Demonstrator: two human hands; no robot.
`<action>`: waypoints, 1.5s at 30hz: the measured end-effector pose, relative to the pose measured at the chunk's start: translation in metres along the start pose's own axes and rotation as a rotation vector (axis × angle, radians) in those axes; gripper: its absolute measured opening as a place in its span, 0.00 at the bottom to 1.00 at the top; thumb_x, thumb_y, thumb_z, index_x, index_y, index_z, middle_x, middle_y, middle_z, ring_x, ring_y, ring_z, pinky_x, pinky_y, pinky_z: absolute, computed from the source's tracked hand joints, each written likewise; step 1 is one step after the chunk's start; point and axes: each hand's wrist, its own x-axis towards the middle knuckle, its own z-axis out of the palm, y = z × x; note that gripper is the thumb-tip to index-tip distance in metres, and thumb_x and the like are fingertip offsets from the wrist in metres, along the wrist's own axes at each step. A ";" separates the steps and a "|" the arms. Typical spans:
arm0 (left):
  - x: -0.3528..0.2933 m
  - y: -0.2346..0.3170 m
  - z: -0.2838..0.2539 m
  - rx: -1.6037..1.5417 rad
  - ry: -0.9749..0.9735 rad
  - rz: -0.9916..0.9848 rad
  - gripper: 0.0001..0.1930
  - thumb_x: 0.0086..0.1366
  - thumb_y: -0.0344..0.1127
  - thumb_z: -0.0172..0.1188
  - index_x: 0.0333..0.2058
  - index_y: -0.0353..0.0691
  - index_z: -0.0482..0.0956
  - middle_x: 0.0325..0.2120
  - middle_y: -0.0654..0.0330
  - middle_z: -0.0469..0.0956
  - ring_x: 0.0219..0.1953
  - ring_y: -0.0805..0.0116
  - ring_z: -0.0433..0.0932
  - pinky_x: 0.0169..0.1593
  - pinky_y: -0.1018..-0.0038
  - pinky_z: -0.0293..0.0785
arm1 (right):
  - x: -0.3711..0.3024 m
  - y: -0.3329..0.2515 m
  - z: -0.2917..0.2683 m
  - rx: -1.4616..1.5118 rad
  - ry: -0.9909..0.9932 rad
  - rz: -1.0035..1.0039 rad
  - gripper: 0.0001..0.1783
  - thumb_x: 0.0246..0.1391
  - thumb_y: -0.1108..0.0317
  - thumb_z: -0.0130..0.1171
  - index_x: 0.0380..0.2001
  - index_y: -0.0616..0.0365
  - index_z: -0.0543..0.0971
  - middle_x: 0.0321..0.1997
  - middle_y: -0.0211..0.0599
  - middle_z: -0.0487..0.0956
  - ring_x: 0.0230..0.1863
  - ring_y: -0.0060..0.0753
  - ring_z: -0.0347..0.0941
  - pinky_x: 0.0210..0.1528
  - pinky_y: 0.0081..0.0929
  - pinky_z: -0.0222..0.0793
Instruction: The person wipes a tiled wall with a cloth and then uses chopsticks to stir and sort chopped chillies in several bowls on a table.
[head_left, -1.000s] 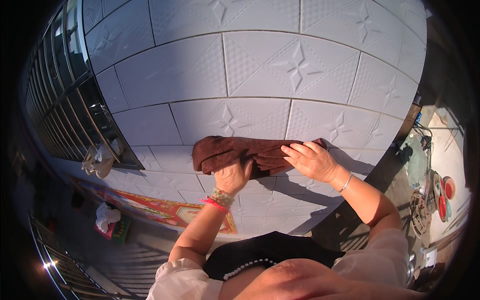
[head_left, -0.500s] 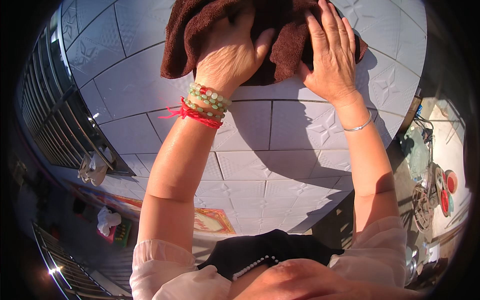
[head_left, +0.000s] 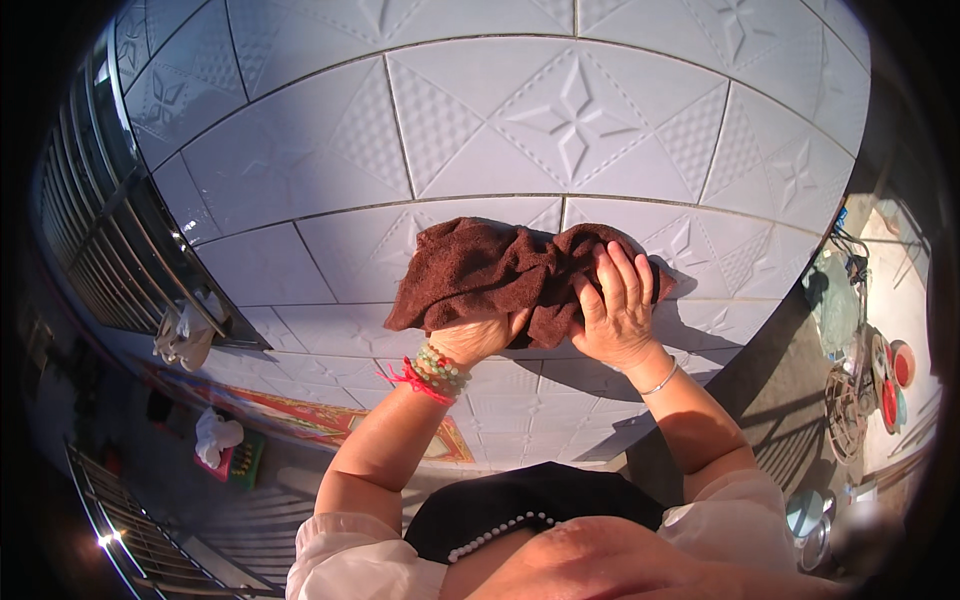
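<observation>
A dark brown towel [head_left: 480, 270] lies bunched against the white tiled wall [head_left: 470, 120]. My left hand [head_left: 468, 338], with bead bracelets and a red string on its wrist, is at the towel's lower left. Folds of the towel cover its fingers, so their pose is hidden; only the thumb side and the back of the hand show. On the towel's right part my right hand [head_left: 618, 312] presses flat, fingers stretched out and pointing up, the thumb apart. A thin silver bangle circles that wrist.
Metal window bars [head_left: 110, 210] run along the left, with a pale cloth or bag [head_left: 190, 330] hanging at their lower end. A red and gold panel [head_left: 330, 425] is low on the wall. At right are a metal fan guard [head_left: 848, 410] and a red bowl [head_left: 903, 363].
Both hands have come down the wall toward my body with the towel. More tiles show above them, and my elbows are more bent. My right hand stays flat on the towel.
</observation>
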 end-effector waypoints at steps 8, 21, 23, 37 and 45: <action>-0.088 0.008 0.017 0.065 -0.173 -0.148 0.17 0.50 0.49 0.62 0.40 0.54 0.78 0.37 0.63 0.74 0.40 0.56 0.69 0.41 0.57 0.59 | -0.094 -0.051 0.023 0.049 -0.195 -0.067 0.22 0.46 0.59 0.56 0.47 0.49 0.72 0.59 0.37 0.67 0.66 0.37 0.56 0.68 0.45 0.45; -0.170 0.009 0.033 -0.188 -0.140 -0.494 0.16 0.55 0.41 0.58 0.42 0.45 0.76 0.41 0.52 0.73 0.42 0.51 0.70 0.46 0.59 0.65 | -0.099 -0.060 0.023 0.223 -0.265 -0.335 0.08 0.53 0.63 0.55 0.36 0.48 0.78 0.53 0.27 0.73 0.59 0.28 0.64 0.62 0.35 0.57; -0.136 0.002 0.026 -0.046 -0.132 -0.254 0.17 0.55 0.38 0.57 0.44 0.45 0.75 0.44 0.52 0.71 0.45 0.50 0.70 0.48 0.56 0.65 | -0.071 -0.038 0.008 0.168 -0.205 -0.305 0.09 0.53 0.64 0.56 0.38 0.49 0.79 0.53 0.27 0.74 0.57 0.30 0.66 0.60 0.33 0.60; 0.180 -0.098 -0.152 0.440 0.553 0.135 0.20 0.62 0.40 0.52 0.51 0.39 0.70 0.41 0.44 0.73 0.43 0.43 0.71 0.47 0.57 0.67 | 0.241 0.004 -0.057 -0.058 0.060 -0.066 0.43 0.38 0.65 0.66 0.61 0.59 0.62 0.69 0.52 0.51 0.70 0.55 0.44 0.68 0.57 0.41; 0.108 -0.145 -0.139 0.329 0.392 0.043 0.26 0.62 0.48 0.55 0.53 0.37 0.71 0.51 0.47 0.72 0.54 0.47 0.69 0.59 0.62 0.61 | 0.222 -0.019 -0.027 -0.079 0.137 -0.236 0.34 0.40 0.60 0.65 0.55 0.41 0.71 0.66 0.33 0.61 0.65 0.40 0.56 0.65 0.45 0.49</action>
